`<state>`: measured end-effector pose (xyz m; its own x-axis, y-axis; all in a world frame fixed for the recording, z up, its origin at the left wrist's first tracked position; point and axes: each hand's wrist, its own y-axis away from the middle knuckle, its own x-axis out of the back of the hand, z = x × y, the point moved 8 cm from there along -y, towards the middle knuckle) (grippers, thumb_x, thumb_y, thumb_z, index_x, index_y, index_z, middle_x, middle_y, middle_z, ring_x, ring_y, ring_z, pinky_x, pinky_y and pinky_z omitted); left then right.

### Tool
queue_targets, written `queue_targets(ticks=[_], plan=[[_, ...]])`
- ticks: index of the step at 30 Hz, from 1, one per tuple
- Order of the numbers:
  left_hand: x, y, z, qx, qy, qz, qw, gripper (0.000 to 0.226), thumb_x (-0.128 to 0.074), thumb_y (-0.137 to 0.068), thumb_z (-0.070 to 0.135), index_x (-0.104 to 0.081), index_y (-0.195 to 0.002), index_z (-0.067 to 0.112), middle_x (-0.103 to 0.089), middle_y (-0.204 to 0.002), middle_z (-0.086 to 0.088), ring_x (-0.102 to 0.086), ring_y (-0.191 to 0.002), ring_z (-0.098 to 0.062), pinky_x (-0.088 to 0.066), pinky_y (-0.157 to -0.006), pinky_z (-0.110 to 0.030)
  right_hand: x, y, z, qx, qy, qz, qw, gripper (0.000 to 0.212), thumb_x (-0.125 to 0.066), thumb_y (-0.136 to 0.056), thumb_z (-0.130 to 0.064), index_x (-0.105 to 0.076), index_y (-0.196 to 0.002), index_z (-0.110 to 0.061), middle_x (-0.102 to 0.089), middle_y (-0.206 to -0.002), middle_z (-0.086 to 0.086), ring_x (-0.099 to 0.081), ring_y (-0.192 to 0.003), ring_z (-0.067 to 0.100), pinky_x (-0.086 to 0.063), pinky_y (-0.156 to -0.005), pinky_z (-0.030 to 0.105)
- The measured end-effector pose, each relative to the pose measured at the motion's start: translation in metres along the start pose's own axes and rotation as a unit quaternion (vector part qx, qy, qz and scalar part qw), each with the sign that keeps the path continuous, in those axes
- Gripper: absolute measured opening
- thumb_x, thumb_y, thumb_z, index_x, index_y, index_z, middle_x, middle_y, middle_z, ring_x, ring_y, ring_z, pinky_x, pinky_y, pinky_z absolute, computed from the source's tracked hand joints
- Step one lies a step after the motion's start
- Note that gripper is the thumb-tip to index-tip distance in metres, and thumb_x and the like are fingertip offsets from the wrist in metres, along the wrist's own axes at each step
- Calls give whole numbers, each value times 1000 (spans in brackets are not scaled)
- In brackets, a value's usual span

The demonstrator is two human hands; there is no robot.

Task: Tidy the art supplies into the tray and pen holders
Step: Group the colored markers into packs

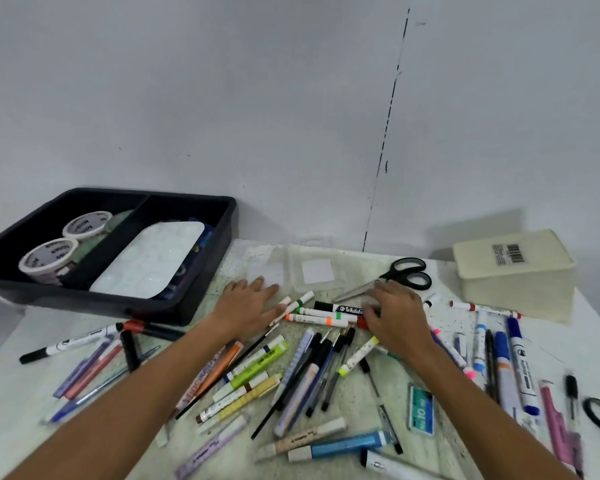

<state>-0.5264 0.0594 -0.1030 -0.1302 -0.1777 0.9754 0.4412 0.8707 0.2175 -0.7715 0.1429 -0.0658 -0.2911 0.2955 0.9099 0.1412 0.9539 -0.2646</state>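
We are leaning over the speckled table [243, 258], and the biggest thing out here is the black tray [201, 299] up at ten o'clock. Its left compartment is holding two rolls of tape [49, 259], its right one a white paint palette [153, 259] lying over something dark we cannot make out. Over at two o'clock a cream plastic box [515, 271] is sitting upside down, barcode sticker up, so whatever it contains is hidden from us.

We are bringing both hands in on a small cluster of markers [321, 315] at twelve o'clock. The left hand [248, 303] is lying flat, fingers straight and gripping nothing, fingertips nudging the marker ends. The right hand [397, 313] is curling its fingers over the other ends, by the black whiteboard marker [340, 308]; whether it is truly gripping one we cannot tell.

To do this well, we are thinking: squeeze the bundle from both ends, keep the barrels parallel, then lift together. Loose ones will likely roll.

The black-handled scissors [400, 277] are lying just beyond the right hand. Many more pens and markers [257, 372] are lying scattered from four to eight o'clock.
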Motion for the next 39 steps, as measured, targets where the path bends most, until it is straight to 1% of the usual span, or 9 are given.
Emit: queue_targets(ticks=[4, 11, 15, 18, 21, 27, 33, 36, 39], plan=[[-2, 4, -3, -3, 0, -3, 1000, 68, -16, -94, 67, -12, -153, 33, -13, -161, -6, -17, -145, -32, -12, -118, -46, -25, -10, -9, 33, 11, -129, 991, 49, -44, -99, -40, -44, -143, -20, -32, -156, 2, -18, -147, 24, -19, -117, 40], [8, 10, -7, -10, 64, 38, 997, 62, -30, -96, 61, -26, -150, 30, -24, -156, -9, -19, -142, -30, -15, -115, -47, -17, -13, -18, 2, 83, -67, 994, 34, -43, -97, -38, -68, -113, -22, -63, -122, -3, -46, -122, 20, -31, -101, 36], [41, 25, 0, -51, 108, 212, 970, 34, -65, -85, 40, -67, -112, 19, -60, -100, -3, -52, -100, -21, -41, -84, -35, -17, -27, -50, 0, 18, -32, 999, 31, -51, -94, -39, -69, -108, -19, -62, -120, 1, -47, -117, 23, -32, -97, 38], [37, 24, 7, -63, 203, 146, 966, 27, -66, -86, 29, -66, -111, 19, -55, -86, 8, -54, -81, -12, -40, -67, -23, -33, -31, -75, -23, 58, -70, 996, 48, -49, -89, -59, -70, -104, -18, -59, -119, 4, -43, -117, 26, -33, -94, 43], [31, 23, 6, -55, 253, 117, 959, 33, -64, -88, 22, -62, -121, 18, -57, -88, 7, -56, -78, -9, -50, -72, -26, -45, -31, -89, -51, 132, -83, 986, 68, -44, -82, -75, -69, -103, -15, -56, -120, 9, -41, -116, 31, -33, -92, 47], [21, 24, 2, -55, 295, 80, 950, 48, -70, -84, 16, -57, -131, 16, -53, -89, 8, -53, -76, -5, -49, -74, -22, -51, -26, -98, -73, 152, -59, 984, 70, -45, -79, -78, -69, -95, -15, -50, -118, 8, -36, -113, 30, -30, -89, 46], [14, 23, -4, -35, 363, 66, 929, 66, -61, -82, 5, -43, -143, 22, -55, -87, 1, -56, -76, -15, -55, -72, -36, -56, -25, -96, -102, 36, -99, 989, 55, -61, -73, -71, -64, -97, -21, -43, -113, 1, -31, -111, 25, -28, -88, 44], [15, 23, -12, -18, 434, 72, 898, 71, -58, -83, 2, -37, -145, 30, -50, -82, -2, -51, -67, -13, -52, -60, -29, -52, -27, -98, -109, -67, -102, 987, 45, -69, -73, -56, -58, -101, -24, -46, -107, -5, -38, -109, 21, -32, -89, 41], [24, 21, -23, 1, 489, 94, 867, 70, -57, -84, -2, -39, -143, 31, -50, -82, -4, -51, -64, -11, -47, -55, -20, -48, -34, -104, -112, -269, -123, 949, 29, -75, -79, -30, -54, -95, -17, -59, -81, -4, -57, -77, 17, -45, -73, 34]])
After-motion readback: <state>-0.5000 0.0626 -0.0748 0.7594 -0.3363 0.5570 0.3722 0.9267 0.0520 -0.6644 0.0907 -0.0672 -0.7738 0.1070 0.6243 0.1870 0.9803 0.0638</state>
